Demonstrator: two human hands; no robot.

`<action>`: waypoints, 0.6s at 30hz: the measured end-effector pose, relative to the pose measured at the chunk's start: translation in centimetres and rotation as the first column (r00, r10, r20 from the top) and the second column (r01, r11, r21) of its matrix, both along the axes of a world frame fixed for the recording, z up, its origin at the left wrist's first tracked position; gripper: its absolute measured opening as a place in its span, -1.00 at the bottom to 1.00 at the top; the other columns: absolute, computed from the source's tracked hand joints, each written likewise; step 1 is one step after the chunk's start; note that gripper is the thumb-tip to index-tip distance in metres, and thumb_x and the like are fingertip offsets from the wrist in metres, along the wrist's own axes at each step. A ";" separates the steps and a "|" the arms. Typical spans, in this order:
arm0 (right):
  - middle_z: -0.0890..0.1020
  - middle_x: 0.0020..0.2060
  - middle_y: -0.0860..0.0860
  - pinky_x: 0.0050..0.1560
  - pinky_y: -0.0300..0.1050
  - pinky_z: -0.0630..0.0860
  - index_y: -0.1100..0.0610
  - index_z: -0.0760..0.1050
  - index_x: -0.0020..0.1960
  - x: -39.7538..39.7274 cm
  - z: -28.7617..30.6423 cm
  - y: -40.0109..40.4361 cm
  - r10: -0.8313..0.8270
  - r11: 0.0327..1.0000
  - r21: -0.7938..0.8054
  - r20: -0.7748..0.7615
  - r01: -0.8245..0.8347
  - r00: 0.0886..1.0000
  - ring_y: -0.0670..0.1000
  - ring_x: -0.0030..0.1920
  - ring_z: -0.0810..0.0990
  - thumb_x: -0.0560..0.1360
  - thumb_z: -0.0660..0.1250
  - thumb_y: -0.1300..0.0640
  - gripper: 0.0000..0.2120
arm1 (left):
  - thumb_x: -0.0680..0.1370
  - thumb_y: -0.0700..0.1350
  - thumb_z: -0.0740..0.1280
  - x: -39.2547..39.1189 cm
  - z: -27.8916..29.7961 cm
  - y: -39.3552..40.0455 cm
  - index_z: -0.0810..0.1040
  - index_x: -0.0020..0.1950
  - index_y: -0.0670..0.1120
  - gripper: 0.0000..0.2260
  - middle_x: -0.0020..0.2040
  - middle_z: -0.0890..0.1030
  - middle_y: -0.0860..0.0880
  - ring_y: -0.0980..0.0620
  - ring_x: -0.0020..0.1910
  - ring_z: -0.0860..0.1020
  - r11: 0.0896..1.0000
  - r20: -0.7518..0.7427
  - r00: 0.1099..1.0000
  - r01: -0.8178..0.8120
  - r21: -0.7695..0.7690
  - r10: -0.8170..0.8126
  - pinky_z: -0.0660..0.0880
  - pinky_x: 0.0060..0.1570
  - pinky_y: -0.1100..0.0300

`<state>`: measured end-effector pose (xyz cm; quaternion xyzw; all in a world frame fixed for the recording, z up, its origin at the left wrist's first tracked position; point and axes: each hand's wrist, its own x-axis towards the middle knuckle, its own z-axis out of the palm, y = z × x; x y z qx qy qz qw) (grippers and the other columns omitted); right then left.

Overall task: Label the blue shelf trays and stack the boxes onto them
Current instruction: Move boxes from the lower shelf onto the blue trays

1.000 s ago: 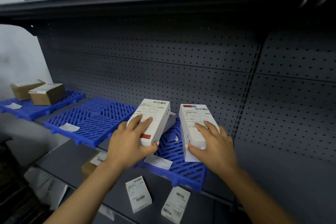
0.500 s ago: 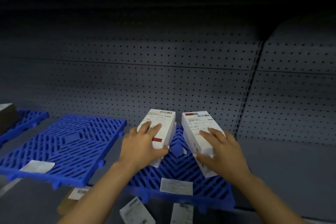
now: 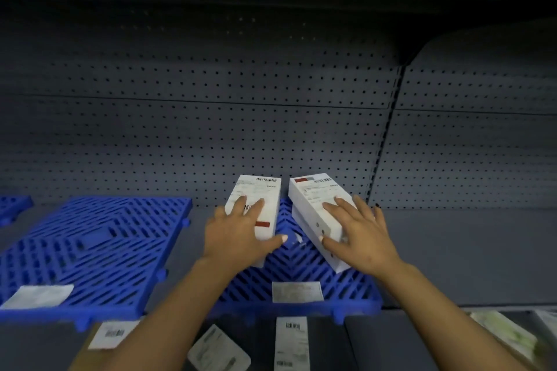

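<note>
The two white boxes (image 3: 256, 208) (image 3: 316, 214) lie near the back edge of the blue tray (image 3: 301, 268). The left hand (image 3: 238, 235) grasps one, the right hand (image 3: 358, 238) the other. Best set them flat, side by side, clear of the label (image 3: 297, 291) at the front edge.

Box labels (image 3: 261, 190) carry barcodes; their print is too blurred to read.

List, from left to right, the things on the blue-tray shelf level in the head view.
Empty blue tray with its label → left hand → left white box → right white box → right hand.
</note>
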<state>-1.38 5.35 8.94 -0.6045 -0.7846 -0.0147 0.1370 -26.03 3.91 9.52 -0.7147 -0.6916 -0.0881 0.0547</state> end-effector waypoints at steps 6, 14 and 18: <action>0.07 0.53 -0.03 0.48 0.12 -0.15 -0.18 -0.09 0.52 0.4 0.4 -3.6 0.095 0.979 0.194 -0.147 -0.066 0.985 0.03 0.52 -0.21 0.39 -0.08 -0.41 -0.25 | 0.41 0.50 0.01 -0.1 0.5 -2.0 -0.15 0.53 0.21 -0.21 0.57 -0.12 -0.05 -0.17 0.52 -0.11 0.999 -0.022 0.999 0.048 0.004 -0.048 -0.11 0.42 -0.20; 0.35 0.42 0.04 0.43 0.18 0.17 -0.05 0.20 0.47 2.9 -3.6 -11.7 0.343 0.898 0.342 -0.149 -0.277 0.927 0.11 0.50 0.12 0.50 0.22 -0.18 -0.41 | 0.50 0.25 0.12 2.4 -2.7 -12.9 0.29 0.48 -0.02 -0.39 0.41 0.40 -0.12 -0.14 0.35 0.39 0.925 0.153 0.963 0.161 0.343 -0.224 0.40 0.27 -0.09; 0.35 0.43 0.03 0.43 0.20 0.18 -0.04 0.24 0.47 3.8 -7.8 -15.0 0.415 0.884 0.289 -0.125 -0.367 0.901 0.12 0.50 0.13 0.50 0.24 -0.13 -0.43 | 0.50 0.22 0.15 2.5 -6.5 -18.0 0.27 0.49 0.01 -0.40 0.42 0.39 -0.12 -0.15 0.33 0.42 0.958 0.149 0.973 0.135 0.252 -0.176 0.44 0.23 -0.09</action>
